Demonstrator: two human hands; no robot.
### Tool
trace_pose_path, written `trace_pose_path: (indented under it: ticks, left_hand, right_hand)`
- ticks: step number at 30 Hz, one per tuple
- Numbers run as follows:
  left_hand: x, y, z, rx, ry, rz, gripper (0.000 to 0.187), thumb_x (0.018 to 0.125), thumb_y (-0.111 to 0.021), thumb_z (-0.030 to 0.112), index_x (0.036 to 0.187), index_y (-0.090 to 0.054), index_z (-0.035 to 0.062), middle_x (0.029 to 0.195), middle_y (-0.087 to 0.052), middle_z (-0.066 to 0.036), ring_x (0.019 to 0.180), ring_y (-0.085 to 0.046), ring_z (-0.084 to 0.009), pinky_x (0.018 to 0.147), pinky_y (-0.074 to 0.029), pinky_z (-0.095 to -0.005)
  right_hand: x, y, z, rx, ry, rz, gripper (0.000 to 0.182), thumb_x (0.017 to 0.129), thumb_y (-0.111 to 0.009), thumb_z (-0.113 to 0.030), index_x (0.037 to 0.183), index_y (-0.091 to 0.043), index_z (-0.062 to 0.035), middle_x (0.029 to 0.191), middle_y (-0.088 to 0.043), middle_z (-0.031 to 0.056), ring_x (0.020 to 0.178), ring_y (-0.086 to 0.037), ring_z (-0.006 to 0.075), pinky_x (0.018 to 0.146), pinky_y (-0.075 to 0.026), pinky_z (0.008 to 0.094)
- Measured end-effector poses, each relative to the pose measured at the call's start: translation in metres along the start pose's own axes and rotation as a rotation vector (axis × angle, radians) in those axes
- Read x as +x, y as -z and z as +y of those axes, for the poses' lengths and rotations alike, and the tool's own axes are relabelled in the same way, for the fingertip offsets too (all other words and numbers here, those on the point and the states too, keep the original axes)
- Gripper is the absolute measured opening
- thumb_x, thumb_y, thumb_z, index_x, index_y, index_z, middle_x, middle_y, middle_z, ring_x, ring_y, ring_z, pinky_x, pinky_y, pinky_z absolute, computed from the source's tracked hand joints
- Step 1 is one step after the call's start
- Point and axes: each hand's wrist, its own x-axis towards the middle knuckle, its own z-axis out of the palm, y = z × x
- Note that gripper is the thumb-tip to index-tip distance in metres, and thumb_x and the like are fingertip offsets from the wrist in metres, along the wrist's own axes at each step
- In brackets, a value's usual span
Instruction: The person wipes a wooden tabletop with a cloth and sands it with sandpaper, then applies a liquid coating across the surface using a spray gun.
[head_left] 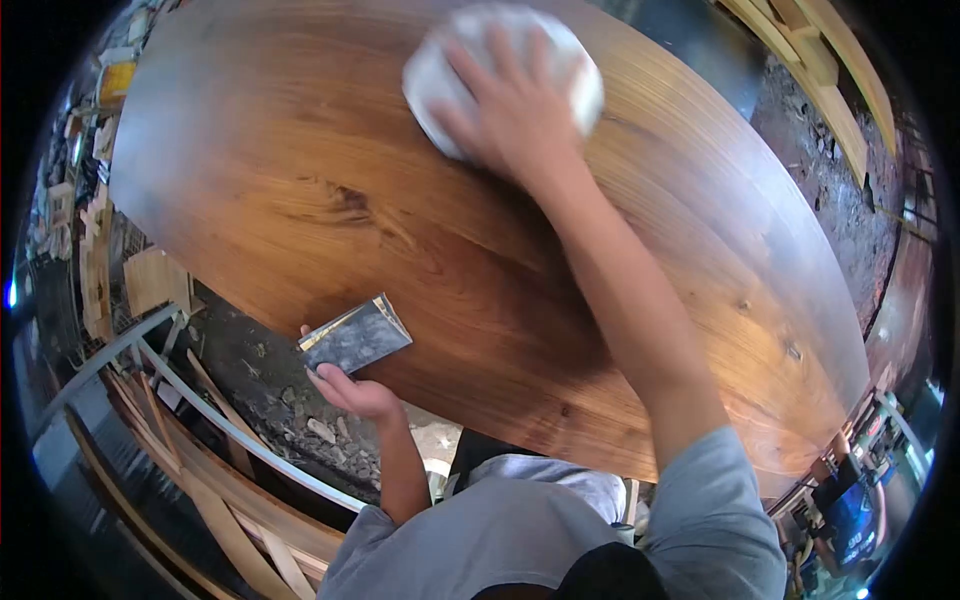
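Note:
A large wooden tabletop with dark knots and a glossy sheen fills the middle of the head view. My right hand is stretched over its far part, blurred by motion, fingers spread on a white cloth that lies against the wood. At the tabletop's near left edge, my left hand holds a grey, dusty sanding block with a yellowish strip along its edge. The fingers are wrapped round the block's lower left end, and some of them are hidden beneath it.
Wooden boards and a grey metal frame lie at the lower left, over rubble-strewn ground. Curved wooden pieces stand at the upper right. Tools and a blue item are at the lower right.

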Motion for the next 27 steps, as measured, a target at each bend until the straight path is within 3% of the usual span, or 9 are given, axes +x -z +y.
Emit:
trace_pose_path:
  ticks: [3,5,10,13,16,19,20,23,27]
  left_hand:
    - [-0.004,-0.007,0.019,0.105,-0.062,-0.141,0.055,0.106,-0.038,0.030,0.141,-0.040,-0.0124,0.146,-0.045,-0.025,0.133,-0.047,-0.0312,0.111,-0.036,-0.0415]
    - [-0.002,0.007,0.026,0.305,-0.083,-0.252,0.054,0.105,-0.039,0.030,0.141,-0.043,-0.0104,0.144,-0.049,-0.022,0.130,-0.048,-0.0306,0.111,-0.036,-0.0420]
    - [-0.044,-0.027,0.043,0.120,-0.043,-0.331,0.067,0.103,-0.039,0.046,0.144,-0.041,-0.0082,0.146,-0.044,-0.022,0.136,-0.043,-0.0323,0.116,-0.031,-0.0447]
    - [-0.078,-0.051,0.058,0.097,-0.076,-0.374,0.064,0.103,-0.039,0.044,0.141,-0.045,-0.0080,0.143,-0.048,-0.023,0.132,-0.047,-0.0336,0.114,-0.034,-0.0449]
    - [-0.069,-0.059,0.053,0.040,0.006,-0.250,0.050,0.099,-0.043,0.030,0.130,-0.055,-0.0083,0.131,-0.059,-0.021,0.120,-0.056,-0.0332,0.109,-0.039,-0.0442]
    - [-0.066,-0.077,0.054,0.029,-0.038,-0.176,0.043,0.095,-0.049,0.020,0.120,-0.061,-0.0124,0.125,-0.062,-0.021,0.110,-0.059,-0.0303,0.102,-0.044,-0.0441]
    - [-0.055,-0.071,0.046,0.109,-0.110,-0.121,0.043,0.094,-0.049,0.019,0.119,-0.062,-0.0128,0.125,-0.063,-0.021,0.110,-0.059,-0.0306,0.102,-0.044,-0.0443]
    - [-0.049,-0.062,0.041,0.377,-0.256,-0.034,0.042,0.095,-0.050,0.020,0.115,-0.065,-0.0140,0.122,-0.065,-0.024,0.109,-0.061,-0.0313,0.101,-0.046,-0.0439]
    - [-0.067,-0.060,0.048,0.649,-0.455,-0.041,0.042,0.097,-0.050,0.022,0.114,-0.066,-0.0127,0.122,-0.065,-0.026,0.112,-0.062,-0.0334,0.100,-0.047,-0.0432]
  right_hand:
    - [-0.168,0.114,0.058,-0.069,-0.143,-0.312,0.069,0.089,-0.054,-0.064,0.150,-0.042,-0.0331,0.161,-0.028,0.0173,0.147,-0.019,0.0490,0.113,-0.006,0.0712]
    - [-0.272,0.170,0.124,-0.289,-0.528,-0.279,0.072,0.089,-0.058,-0.055,0.152,-0.041,-0.0244,0.161,-0.026,0.0186,0.149,-0.018,0.0446,0.117,-0.005,0.0629]
    - [-0.503,0.292,0.349,-0.654,-1.141,0.151,0.066,0.095,-0.052,-0.052,0.149,-0.044,-0.0137,0.149,-0.045,0.0161,0.134,-0.044,0.0387,0.112,-0.034,0.0444]
    - [-0.513,0.296,0.394,-0.700,-1.074,0.075,0.064,0.093,-0.055,-0.053,0.143,-0.051,-0.0126,0.144,-0.049,0.0206,0.132,-0.045,0.0401,0.109,-0.035,0.0513]
    - [-0.389,0.283,0.244,-0.283,-0.775,-0.120,0.063,0.087,-0.063,-0.050,0.140,-0.052,-0.0184,0.151,-0.038,0.0216,0.137,-0.033,0.0468,0.109,-0.024,0.0685]
    - [-0.412,0.303,0.189,0.070,-0.475,-0.282,0.067,0.083,-0.061,-0.063,0.143,-0.050,-0.0367,0.159,-0.031,0.0102,0.146,-0.022,0.0450,0.116,-0.007,0.0682]
    - [-0.436,0.309,0.203,0.087,-0.416,-0.261,0.069,0.082,-0.062,-0.065,0.144,-0.050,-0.0369,0.160,-0.030,0.0096,0.148,-0.019,0.0442,0.116,-0.006,0.0679]
    - [-0.522,0.383,0.319,-0.160,-0.907,-0.250,0.076,0.083,-0.065,-0.057,0.150,-0.043,-0.0305,0.159,-0.031,0.0179,0.150,-0.011,0.0439,0.115,0.002,0.0680]
    - [-0.727,0.445,0.517,-0.413,-1.184,0.010,0.075,0.090,-0.060,-0.045,0.155,-0.033,-0.0192,0.158,-0.031,0.0218,0.148,-0.023,0.0404,0.120,-0.009,0.0543]
